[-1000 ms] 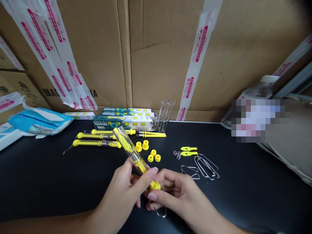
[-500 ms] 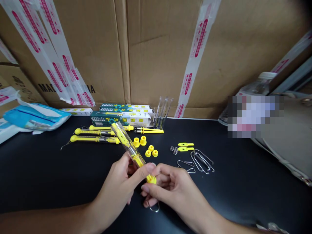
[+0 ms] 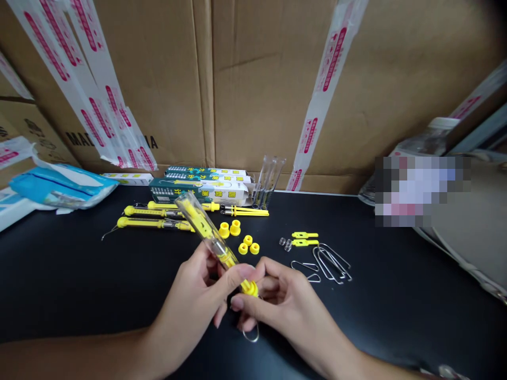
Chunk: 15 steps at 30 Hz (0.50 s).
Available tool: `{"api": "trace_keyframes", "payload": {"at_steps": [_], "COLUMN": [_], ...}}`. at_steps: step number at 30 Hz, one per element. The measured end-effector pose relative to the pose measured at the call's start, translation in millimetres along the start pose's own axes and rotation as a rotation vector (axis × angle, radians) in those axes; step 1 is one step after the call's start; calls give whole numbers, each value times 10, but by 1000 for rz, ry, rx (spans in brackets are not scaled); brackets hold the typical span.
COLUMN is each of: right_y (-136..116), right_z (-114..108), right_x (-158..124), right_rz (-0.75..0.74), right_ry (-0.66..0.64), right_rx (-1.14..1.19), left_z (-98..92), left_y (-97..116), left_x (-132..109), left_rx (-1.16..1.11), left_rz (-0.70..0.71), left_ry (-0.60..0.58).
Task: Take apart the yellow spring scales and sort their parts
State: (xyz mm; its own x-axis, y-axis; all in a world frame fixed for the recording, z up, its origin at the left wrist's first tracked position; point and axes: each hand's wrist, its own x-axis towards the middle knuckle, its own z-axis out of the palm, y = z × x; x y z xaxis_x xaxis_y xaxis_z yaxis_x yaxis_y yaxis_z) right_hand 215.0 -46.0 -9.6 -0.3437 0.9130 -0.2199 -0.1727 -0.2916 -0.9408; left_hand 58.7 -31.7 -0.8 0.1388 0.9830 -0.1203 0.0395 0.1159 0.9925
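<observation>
My left hand (image 3: pixel 198 301) grips a clear plastic tube (image 3: pixel 206 232) with a yellow insert, which slants up and to the left. My right hand (image 3: pixel 285 306) pinches the yellow cap (image 3: pixel 250 288) at the tube's lower end. A metal wire loop (image 3: pixel 251 335) hangs below that cap, under my fingers. Both hands hover just above the black table (image 3: pixel 396 295).
Finished yellow tools (image 3: pixel 152 224) lie at the back left beside green-and-white boxes (image 3: pixel 198 190). Loose yellow caps (image 3: pixel 242 240), small springs (image 3: pixel 284 243), yellow clips (image 3: pixel 304 239), wire hooks (image 3: pixel 330 263) and empty clear tubes (image 3: pixel 268 181) lie behind my hands. Cardboard cartons (image 3: pixel 253 79) wall the back.
Both hands have stayed closed on the tube and cap. The tube tilted slightly and shifted a little with the hands; the view moved a bit.
</observation>
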Motion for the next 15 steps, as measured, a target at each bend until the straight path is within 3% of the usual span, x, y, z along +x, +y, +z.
{"api": "trace_keyframes", "payload": {"at_steps": [6, 15], "right_y": [-53, -107], "right_z": [-33, -64], "right_x": [-5, -42], "right_rz": [-48, -98], "right_ry": [-59, -129], "right_rx": [-77, -112], "left_z": [-7, 16], "left_y": [11, 44], "left_x": [-77, -6], "left_rx": [-30, -146], "left_rz": [51, 82], "left_ry": [-170, -165]}}
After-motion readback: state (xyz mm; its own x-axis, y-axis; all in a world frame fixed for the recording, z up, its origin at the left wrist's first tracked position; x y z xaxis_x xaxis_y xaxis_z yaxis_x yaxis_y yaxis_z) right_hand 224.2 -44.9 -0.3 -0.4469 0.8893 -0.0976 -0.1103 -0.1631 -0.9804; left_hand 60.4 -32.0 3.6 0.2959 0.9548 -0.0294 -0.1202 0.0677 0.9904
